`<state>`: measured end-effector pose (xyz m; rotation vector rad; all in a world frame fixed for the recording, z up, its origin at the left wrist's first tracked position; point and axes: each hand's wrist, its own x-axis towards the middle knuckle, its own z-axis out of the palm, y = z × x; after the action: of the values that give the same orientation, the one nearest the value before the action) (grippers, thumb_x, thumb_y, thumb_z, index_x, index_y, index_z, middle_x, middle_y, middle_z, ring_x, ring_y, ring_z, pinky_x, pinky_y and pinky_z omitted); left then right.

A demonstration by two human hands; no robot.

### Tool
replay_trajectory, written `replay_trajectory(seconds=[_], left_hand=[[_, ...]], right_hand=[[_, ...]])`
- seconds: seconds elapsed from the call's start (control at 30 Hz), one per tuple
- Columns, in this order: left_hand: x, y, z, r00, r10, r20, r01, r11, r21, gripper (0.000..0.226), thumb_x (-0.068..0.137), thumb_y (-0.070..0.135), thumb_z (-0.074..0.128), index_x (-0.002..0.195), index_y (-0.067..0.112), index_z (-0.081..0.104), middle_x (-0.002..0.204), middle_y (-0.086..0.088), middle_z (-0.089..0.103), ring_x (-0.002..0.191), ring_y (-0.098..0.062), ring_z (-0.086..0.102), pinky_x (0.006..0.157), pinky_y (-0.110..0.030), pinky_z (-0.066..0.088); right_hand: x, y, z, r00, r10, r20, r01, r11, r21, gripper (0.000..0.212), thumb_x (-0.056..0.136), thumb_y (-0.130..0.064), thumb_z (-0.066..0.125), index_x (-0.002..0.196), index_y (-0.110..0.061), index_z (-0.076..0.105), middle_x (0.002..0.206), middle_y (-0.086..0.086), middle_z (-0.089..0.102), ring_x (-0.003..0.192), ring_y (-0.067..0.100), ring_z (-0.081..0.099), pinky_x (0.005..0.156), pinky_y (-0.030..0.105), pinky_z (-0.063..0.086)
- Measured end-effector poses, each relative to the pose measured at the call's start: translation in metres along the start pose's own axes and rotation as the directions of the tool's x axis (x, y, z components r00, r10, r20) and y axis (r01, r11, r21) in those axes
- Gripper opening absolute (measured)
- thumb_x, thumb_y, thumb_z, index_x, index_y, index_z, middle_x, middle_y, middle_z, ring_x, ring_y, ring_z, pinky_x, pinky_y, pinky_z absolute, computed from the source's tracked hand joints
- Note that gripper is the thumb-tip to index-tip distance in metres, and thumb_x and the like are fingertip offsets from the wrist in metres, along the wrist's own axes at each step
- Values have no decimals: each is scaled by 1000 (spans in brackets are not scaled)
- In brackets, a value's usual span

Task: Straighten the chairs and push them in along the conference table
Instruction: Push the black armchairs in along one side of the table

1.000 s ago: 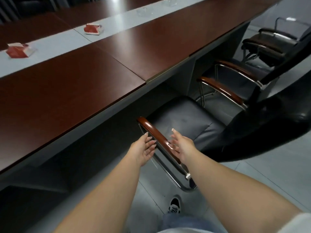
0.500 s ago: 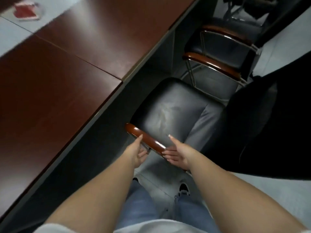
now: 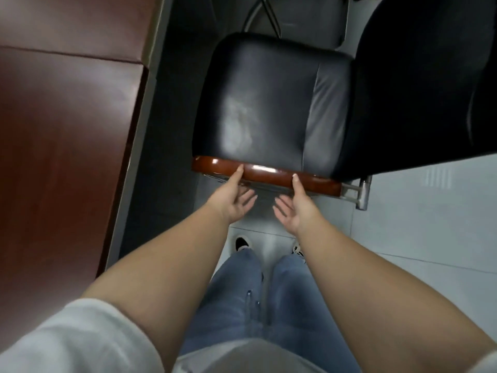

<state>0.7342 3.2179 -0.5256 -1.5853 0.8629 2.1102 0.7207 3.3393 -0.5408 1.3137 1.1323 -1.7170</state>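
1. While the person stands over it, a black leather chair (image 3: 269, 103) sits just beside the dark red conference table (image 3: 67, 157). Its seat is close to the table's grey edge, not yet under it. Its backrest (image 3: 419, 84) is at the right of the view, so the chair looks roughly square to the table.
2. A glossy wooden armrest (image 3: 266, 176) runs across the near side of the seat. Both hands meet it from below.
3. The left hand (image 3: 232, 201) has its thumb laid on the wood and its fingers spread loosely underneath. The right hand (image 3: 291, 208) mirrors it. Neither hand is wrapped around the armrest; both are wide and relaxed, holding nothing.
4. Risk: thumbs alone on polished wood could slip, so the chair may jerk or not move at all.
5. Risk: any push on this armrest would slide the chair along the table towards the metal frame (image 3: 258, 14) of a neighbouring chair, rather than under the table.
6. Risk: the person's shoes (image 3: 242, 243) are close to the chair, so a pull could bring it onto the feet.
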Motion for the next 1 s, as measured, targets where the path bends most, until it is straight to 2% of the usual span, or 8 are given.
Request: replay_trajectory(seconds=[0.1,0.2,0.5,0.63,0.77,0.83,0.9,1.0], left_hand=[[10,-1,10,999,51,-8,-52,986,-160,48,90,27,60,132,11,44,139,-9,49,127,-23,47,108,-35,37],[18,-8,11,996,92,-15,-93,972,-216,53,89,22,61,136,10,39,141,-13,46,130,-26,44,110,-39,33],[10,-47,-2,999,39,-11,-41,958,-285,57,89,19,61,138,6,36,146,-18,37,134,-28,38,110,-35,34],[6,-68,-16,999,-6,-33,-4,952,-307,67,86,21,65,142,11,30,146,-17,37,134,-28,39,106,-35,37],[-2,-68,-23,999,-9,-52,-8,949,-315,60,88,18,63,139,7,35,145,-18,39,132,-28,41,109,-37,36],[-11,-62,-21,998,-12,-58,-5,962,-274,54,91,18,59,138,4,36,146,-18,36,135,-28,37,111,-37,33],[-18,-58,-20,997,-22,-69,12,989,-144,53,94,23,54,139,2,35,146,-19,36,134,-29,39,108,-35,37],[-26,-53,-26,992,-95,-79,110,970,219,55,97,39,45,132,-2,43,128,-19,56,112,-26,59,86,-30,50]], right_hand=[[8,-4,5,999,-45,3,43,976,215,54,87,-31,63,134,-12,45,141,7,47,128,18,45,97,29,39],[11,-1,9,997,-81,-1,73,899,432,55,86,-22,66,136,-10,44,144,7,43,133,19,40,105,30,35],[-2,24,-12,983,-115,-144,164,902,400,51,87,-24,66,131,-7,48,144,10,43,132,21,42,105,29,36],[-10,38,-26,984,-81,-160,139,909,393,49,87,-22,66,130,-5,49,141,10,46,130,20,44,106,29,36],[-16,45,-28,989,-49,-137,101,905,412,44,86,-18,66,126,-4,51,137,11,50,128,21,47,105,30,38],[-16,45,-30,991,-38,-132,86,919,385,46,87,-19,65,127,-4,50,137,12,49,129,22,46,104,31,38],[-16,43,-33,988,-39,-152,84,950,302,46,87,-21,65,127,-5,49,134,12,52,125,23,50,100,30,41],[-24,45,-35,975,-50,-215,90,980,177,44,89,-24,63,125,-3,50,125,13,58,112,24,59,91,29,47]])
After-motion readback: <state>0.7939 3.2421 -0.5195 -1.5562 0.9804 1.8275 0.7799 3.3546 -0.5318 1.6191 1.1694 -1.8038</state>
